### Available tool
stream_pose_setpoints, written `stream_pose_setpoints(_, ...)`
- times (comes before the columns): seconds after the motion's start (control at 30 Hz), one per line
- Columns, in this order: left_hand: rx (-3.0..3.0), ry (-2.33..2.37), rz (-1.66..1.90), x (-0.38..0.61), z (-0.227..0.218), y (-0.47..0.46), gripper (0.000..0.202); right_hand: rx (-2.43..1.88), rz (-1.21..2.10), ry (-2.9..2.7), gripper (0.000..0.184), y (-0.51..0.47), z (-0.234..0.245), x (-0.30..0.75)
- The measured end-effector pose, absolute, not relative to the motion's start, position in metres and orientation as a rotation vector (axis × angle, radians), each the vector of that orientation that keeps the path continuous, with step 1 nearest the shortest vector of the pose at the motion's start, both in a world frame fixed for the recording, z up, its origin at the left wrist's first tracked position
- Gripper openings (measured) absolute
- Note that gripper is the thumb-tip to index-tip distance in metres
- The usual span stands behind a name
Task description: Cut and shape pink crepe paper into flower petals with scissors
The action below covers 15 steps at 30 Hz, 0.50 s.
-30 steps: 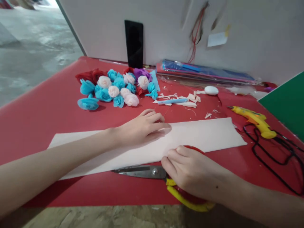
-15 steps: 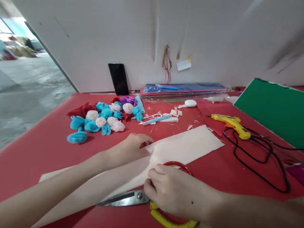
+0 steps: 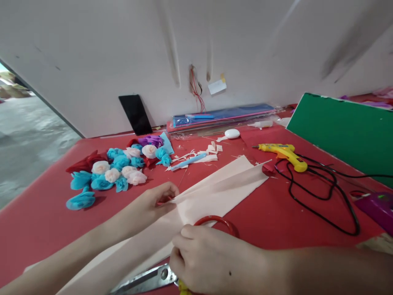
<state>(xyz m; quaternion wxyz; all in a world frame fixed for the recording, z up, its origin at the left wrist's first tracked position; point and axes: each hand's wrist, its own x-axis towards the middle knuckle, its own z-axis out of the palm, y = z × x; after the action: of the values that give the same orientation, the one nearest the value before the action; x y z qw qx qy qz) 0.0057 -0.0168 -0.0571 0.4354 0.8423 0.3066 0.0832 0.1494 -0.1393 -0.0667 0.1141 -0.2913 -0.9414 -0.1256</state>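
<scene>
A long pale pink strip of crepe paper (image 3: 221, 188) lies slantwise over the red table, creased along its length. My left hand (image 3: 161, 198) pinches its far edge near the middle, fingers closed. In front of the paper, my right hand (image 3: 202, 256) is wrapped round a pair of scissors (image 3: 153, 278) with one red and one yellow handle. The metal blades point left and lie against the near part of the paper; they look closed. Part of the yellow handle is cut off by the bottom of the view.
Blue, pink, red and purple paper flowers (image 3: 119, 164) are heaped at the left. Paper scraps and a light blue pen (image 3: 188, 162) lie behind the strip. A yellow glue gun (image 3: 285, 155) with looping black cord (image 3: 322, 231) and a green board (image 3: 340, 135) stand right. A black phone (image 3: 136, 114) leans on the wall.
The view has turned a little to the right. The paper's far right end has lifted and folded along its length. Both hands keep their hold on the paper and the scissors.
</scene>
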Motion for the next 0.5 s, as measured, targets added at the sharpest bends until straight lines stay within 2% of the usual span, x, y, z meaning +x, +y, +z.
stream_pose_setpoints(0.33,2.159,0.772,0.193,0.006,-0.055,-0.024,0.012,-0.857,-0.393,-2.749,0.009,-0.141,-0.068,0.147)
stream_pose_setpoints(0.5,2.289,0.695,0.145,0.027,-0.052,-0.017,0.024,-0.871,-0.373,-2.723,0.009,-0.141,-0.069,0.147)
